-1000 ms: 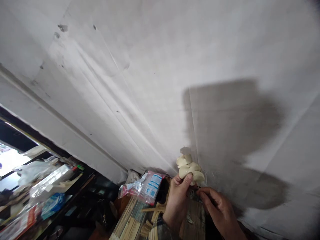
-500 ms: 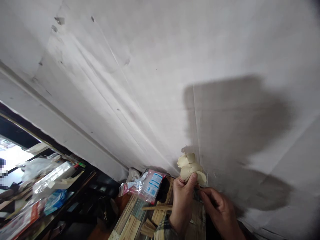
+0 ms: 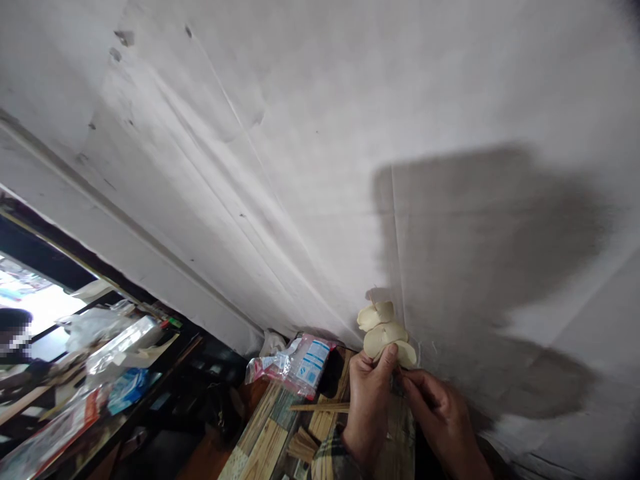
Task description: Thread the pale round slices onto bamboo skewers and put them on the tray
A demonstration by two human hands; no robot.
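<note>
My left hand is closed around the lower part of a pale cream, soft-looking stack of thin folded pieces, its thumb pressed on the front. A thin stick tip pokes out at the top of the stack. Just below and to the right, my right hand pinches with thumb and forefinger close to the stack's lower end. What lies between those fingertips is hidden. Under my left hand are several thin wooden sticks and a bundle of flat sticks on a wood-patterned table.
A clear plastic packet with blue and pink print lies at the table's far edge, beside a dark object. A white covered wall rises close in front. To the left, a cluttered shelf holds plastic bags; part of a person shows at the far left.
The view has shifted slightly, so everything sits a little to the right. A person's head has come into sight at the far left. Both hands keep nearly the same hold.
</note>
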